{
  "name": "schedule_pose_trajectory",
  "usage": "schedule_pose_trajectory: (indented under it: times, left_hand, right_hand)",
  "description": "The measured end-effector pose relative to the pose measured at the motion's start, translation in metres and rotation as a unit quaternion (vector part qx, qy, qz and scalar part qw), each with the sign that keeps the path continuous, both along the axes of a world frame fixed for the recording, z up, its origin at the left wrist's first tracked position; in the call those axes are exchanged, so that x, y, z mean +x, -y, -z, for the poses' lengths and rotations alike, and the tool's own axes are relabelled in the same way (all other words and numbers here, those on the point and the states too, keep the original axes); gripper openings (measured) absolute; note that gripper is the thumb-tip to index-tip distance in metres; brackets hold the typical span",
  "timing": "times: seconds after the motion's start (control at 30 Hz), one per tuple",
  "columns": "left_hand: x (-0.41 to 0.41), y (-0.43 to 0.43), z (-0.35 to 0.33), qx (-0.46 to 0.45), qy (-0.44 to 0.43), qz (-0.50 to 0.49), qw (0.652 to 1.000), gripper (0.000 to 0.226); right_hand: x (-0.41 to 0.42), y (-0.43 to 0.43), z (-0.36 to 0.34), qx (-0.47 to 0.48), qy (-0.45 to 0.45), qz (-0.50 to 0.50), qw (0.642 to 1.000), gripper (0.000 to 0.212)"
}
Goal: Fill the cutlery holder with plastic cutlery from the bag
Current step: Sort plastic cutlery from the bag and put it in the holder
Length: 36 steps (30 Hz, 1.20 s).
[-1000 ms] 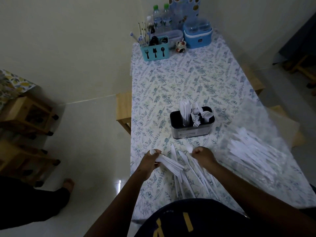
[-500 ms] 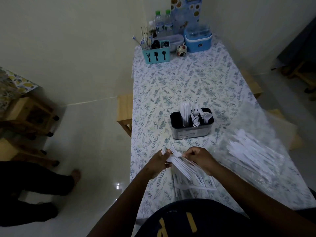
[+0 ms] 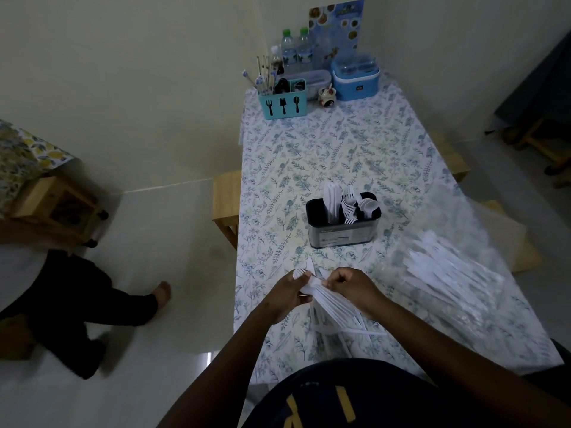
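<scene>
A black and silver cutlery holder (image 3: 343,234) stands mid-table with white plastic knives, forks and spoons upright in it. In front of it my left hand (image 3: 285,293) grips a bundle of white plastic cutlery (image 3: 335,305) near the fork ends. My right hand (image 3: 352,287) pinches the same bundle from the right side. More loose white pieces (image 3: 333,330) lie on the cloth under my hands. A clear plastic bag (image 3: 457,273) with many white pieces lies at the right.
The table (image 3: 340,149) has a floral cloth. At its far end stand a teal utensil caddy (image 3: 282,103), water bottles (image 3: 296,52), a blue lidded container (image 3: 355,78) and a small jar (image 3: 327,97). A person's leg (image 3: 102,301) is on the floor at left, wooden stools (image 3: 227,202) beside the table.
My hands have come together and lifted a bundle of cutlery off the cloth, where before they were apart on the spread pieces. The person at left has shifted their legs.
</scene>
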State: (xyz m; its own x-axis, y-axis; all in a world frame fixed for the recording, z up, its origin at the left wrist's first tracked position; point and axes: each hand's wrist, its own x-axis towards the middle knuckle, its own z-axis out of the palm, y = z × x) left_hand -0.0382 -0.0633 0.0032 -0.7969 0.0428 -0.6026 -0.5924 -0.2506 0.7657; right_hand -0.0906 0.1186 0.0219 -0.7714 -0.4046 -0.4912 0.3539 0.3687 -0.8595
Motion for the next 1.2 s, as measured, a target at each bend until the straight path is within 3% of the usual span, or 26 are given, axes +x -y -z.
schedule_pose_trajectory:
  times: [0.07, 0.2, 0.37, 0.57, 0.67, 0.9, 1.1, 1.2]
  left_hand:
    - [0.001, 0.0, -0.002, 0.0, 0.002, -0.03, 1.0, 0.028]
    - [0.0, 0.003, -0.002, 0.003, 0.008, -0.068, 0.998, 0.032]
    - [0.003, 0.001, -0.004, 0.006, 0.029, -0.056, 0.998, 0.022]
    - [0.0, -0.003, -0.013, 0.019, 0.03, -0.005, 0.999, 0.019]
    - [-0.009, -0.008, -0.02, 0.032, -0.02, -0.014, 0.999, 0.015]
    - [-0.06, -0.009, -0.06, -0.11, -0.169, -0.06, 0.978, 0.011]
    - [-0.101, -0.021, -0.078, -0.251, -0.265, -0.036, 0.93, 0.012]
    - [-0.115, -0.029, -0.087, -0.274, -0.281, -0.046, 0.918, 0.01]
  right_hand:
    - [0.004, -0.004, -0.002, 0.028, -0.025, -0.044, 0.998, 0.012]
    - [0.015, -0.011, -0.001, 0.108, -0.05, -0.183, 0.976, 0.037]
    - [0.031, -0.011, 0.006, 0.086, -0.03, -0.19, 0.978, 0.026]
    - [0.029, -0.019, 0.01, 0.155, -0.147, -0.224, 0.951, 0.025]
    - [0.026, -0.02, 0.011, 0.151, -0.173, -0.193, 0.954, 0.029]
    - [0.008, -0.034, 0.009, 0.134, -0.174, 0.013, 0.976, 0.054]
    - [0.007, -0.044, 0.009, 0.134, -0.169, 0.009, 0.977, 0.055]
    - [0.005, -0.047, 0.006, 0.125, -0.178, -0.002, 0.976, 0.053]
